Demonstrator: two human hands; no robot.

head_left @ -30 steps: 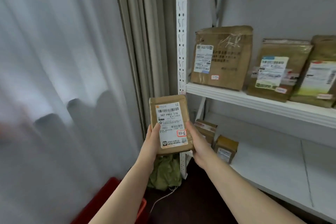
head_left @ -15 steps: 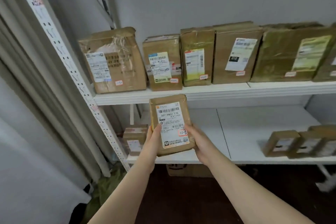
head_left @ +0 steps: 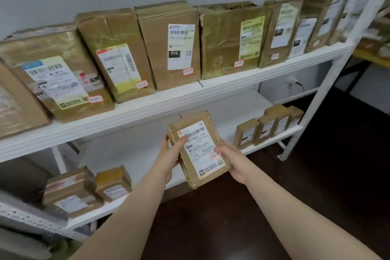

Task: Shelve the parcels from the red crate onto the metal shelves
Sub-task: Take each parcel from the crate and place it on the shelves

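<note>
Tilted leftward now, flat brown labelled parcel (head_left: pixel 202 154); your left hand (head_left: pixel 171 159) and right hand (head_left: pixel 234 162) grip its sides before white metal shelves (head_left: pixel 147 110).

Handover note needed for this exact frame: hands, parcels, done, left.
Left hand: grips the small brown parcel at its left edge, thumb on the label.
Right hand: grips the same parcel at its lower right edge.
Parcel: held tilted in front of the lower shelf, not set down.
Done: upper shelf carries a packed row of upright parcels; lower shelf has a left parcel cluster and a right parcel cluster, with a bare stretch between.
Left: place this parcel, probably in that stretch. Red crate is out of view, so the remaining count is unknown.
</note>
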